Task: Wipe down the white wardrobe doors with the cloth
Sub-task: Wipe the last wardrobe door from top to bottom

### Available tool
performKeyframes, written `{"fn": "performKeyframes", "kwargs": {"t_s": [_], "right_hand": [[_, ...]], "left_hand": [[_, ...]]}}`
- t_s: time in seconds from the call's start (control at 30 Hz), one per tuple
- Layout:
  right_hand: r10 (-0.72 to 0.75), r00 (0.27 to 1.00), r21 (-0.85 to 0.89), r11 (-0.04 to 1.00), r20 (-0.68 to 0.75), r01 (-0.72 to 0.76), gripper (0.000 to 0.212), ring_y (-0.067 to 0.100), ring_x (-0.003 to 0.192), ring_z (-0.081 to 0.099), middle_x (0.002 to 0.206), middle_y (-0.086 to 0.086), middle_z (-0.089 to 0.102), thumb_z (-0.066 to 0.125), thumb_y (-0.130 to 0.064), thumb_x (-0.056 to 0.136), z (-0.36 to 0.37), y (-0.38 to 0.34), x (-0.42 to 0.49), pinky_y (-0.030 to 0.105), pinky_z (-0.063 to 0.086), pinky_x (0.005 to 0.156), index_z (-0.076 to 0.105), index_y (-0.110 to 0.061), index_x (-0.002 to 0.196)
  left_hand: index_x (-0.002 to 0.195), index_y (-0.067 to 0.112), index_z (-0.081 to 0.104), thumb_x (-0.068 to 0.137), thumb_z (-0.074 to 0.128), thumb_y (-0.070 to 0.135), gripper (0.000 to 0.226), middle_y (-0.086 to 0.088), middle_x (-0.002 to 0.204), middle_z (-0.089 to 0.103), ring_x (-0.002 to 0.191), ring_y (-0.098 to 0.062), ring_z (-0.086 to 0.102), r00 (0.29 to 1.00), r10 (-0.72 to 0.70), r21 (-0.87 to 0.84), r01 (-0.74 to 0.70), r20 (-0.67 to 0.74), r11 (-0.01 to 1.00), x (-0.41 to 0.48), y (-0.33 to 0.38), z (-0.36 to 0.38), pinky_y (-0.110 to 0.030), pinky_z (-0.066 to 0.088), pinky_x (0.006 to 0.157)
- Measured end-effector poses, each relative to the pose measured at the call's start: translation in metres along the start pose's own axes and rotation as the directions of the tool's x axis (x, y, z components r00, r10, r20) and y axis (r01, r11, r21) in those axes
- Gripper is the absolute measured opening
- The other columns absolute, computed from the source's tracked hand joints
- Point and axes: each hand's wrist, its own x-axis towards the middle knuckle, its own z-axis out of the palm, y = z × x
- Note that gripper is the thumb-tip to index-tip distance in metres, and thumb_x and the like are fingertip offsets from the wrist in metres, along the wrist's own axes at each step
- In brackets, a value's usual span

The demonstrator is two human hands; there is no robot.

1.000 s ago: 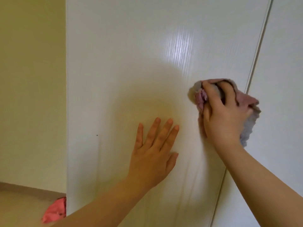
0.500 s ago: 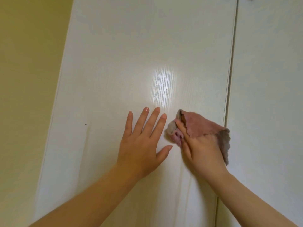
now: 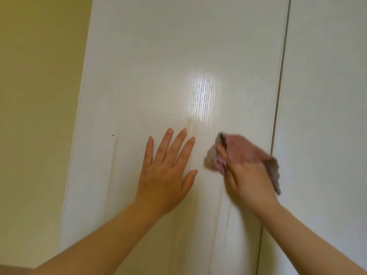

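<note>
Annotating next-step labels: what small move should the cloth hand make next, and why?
Probably slide the cloth up and left onto the faint yellowish streak. The right hand grips the cloth against the left door, blurred mid-wipe. The streak sits close by, just above the fingertips of the left hand, which lies flat on the door. It looks unwiped.

Glossy white wardrobe doors [image 3: 178,56], bunched pink cloth [image 3: 240,149] against left door
</note>
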Motion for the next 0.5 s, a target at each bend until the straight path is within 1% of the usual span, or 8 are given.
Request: {"fn": "performKeyframes", "kwargs": {"t_s": [0.1,0.13,0.23,0.27,0.3,0.37,0.43,0.5], "right_hand": [[0.141,0.953,-0.108,0.979,-0.268,-0.175,0.052,0.023,0.094,0.060,0.108,0.008,0.063,0.028,-0.022,0.087,-0.014,0.006,0.035,0.035,0.048,0.078,0.044,-0.016,0.136],[0.150,0.954,-0.097,0.979,-0.261,-0.180,0.053,0.022,0.094,0.058,0.108,0.008,0.062,0.026,-0.020,0.087,-0.011,0.012,0.044,0.032,0.046,0.078,0.043,-0.014,0.137],[-0.059,0.996,0.260,0.965,0.074,0.038,0.033,0.018,0.072,0.050,0.080,0.010,0.055,0.045,-0.008,0.078,0.000,0.000,0.032,0.022,0.037,0.073,0.058,-0.002,0.108],[-0.109,0.983,0.220,0.973,0.146,0.075,0.033,0.024,0.072,0.053,0.079,0.016,0.056,0.049,-0.013,0.073,0.005,-0.002,0.015,0.024,0.037,0.074,0.056,0.000,0.102],[-0.103,0.977,0.054,0.994,0.185,0.094,0.038,0.028,0.075,0.058,0.082,0.017,0.060,0.044,-0.017,0.073,0.019,-0.003,-0.008,0.027,0.039,0.073,0.053,-0.004,0.108],[-0.017,0.989,-0.196,0.980,0.147,0.046,0.044,0.027,0.077,0.064,0.088,0.010,0.066,0.031,-0.019,0.079,0.023,-0.003,-0.040,0.030,0.049,0.064,0.051,-0.015,0.118],[-0.038,0.967,-0.275,0.955,0.252,0.110,0.049,0.028,0.080,0.065,0.095,0.009,0.067,0.023,-0.026,0.084,0.006,0.004,-0.032,0.037,0.053,0.063,0.055,-0.016,0.120],[-0.032,0.994,-0.313,0.948,0.102,0.063,0.048,0.030,0.076,0.064,0.091,0.011,0.068,0.026,-0.025,0.087,-0.011,0.018,0.002,0.036,0.052,0.062,0.056,-0.013,0.123]], "left_hand": [[0.145,0.012,0.026,0.093,0.032,0.047,0.063,-0.007,0.152,0.022,0.141,-0.028,0.021,0.999,-0.032,-0.003,0.032,-0.010,0.999,-0.001,0.000,0.000,-0.051,0.011,0.114],[0.146,0.011,0.025,0.093,0.031,0.048,0.064,-0.008,0.152,0.021,0.141,-0.028,0.021,0.999,-0.048,0.003,0.048,-0.010,0.999,-0.001,0.000,0.000,-0.051,0.009,0.114],[0.146,0.008,0.022,0.096,0.017,0.054,0.068,-0.009,0.152,0.019,0.140,-0.027,0.020,0.993,-0.109,0.022,0.108,0.048,0.994,-0.003,-0.001,0.003,-0.049,0.004,0.114],[0.145,0.006,0.022,0.096,0.012,0.056,0.071,-0.011,0.152,0.021,0.140,-0.027,0.020,0.989,-0.127,0.025,0.125,0.075,0.992,-0.005,-0.001,0.004,-0.048,0.002,0.113],[0.145,0.005,0.024,0.096,0.010,0.057,0.073,-0.014,0.151,0.025,0.139,-0.028,0.021,0.986,-0.134,0.028,0.132,0.100,0.991,-0.006,-0.001,0.005,-0.048,0.001,0.113],[0.142,0.003,0.032,0.096,0.012,0.058,0.075,-0.019,0.148,0.034,0.137,-0.030,0.025,0.983,-0.123,0.031,0.120,0.136,0.992,-0.007,-0.001,0.004,-0.048,0.002,0.114],[0.138,0.001,0.042,0.096,0.015,0.056,0.074,-0.021,0.144,0.041,0.135,-0.033,0.033,0.987,-0.090,0.046,0.085,0.130,0.995,-0.004,-0.003,0.000,-0.050,0.004,0.114],[0.136,0.002,0.046,0.097,0.015,0.056,0.074,-0.020,0.141,0.045,0.131,-0.034,0.042,0.988,-0.086,0.053,0.080,0.127,0.995,-0.002,-0.004,-0.003,-0.051,0.005,0.113]]}}
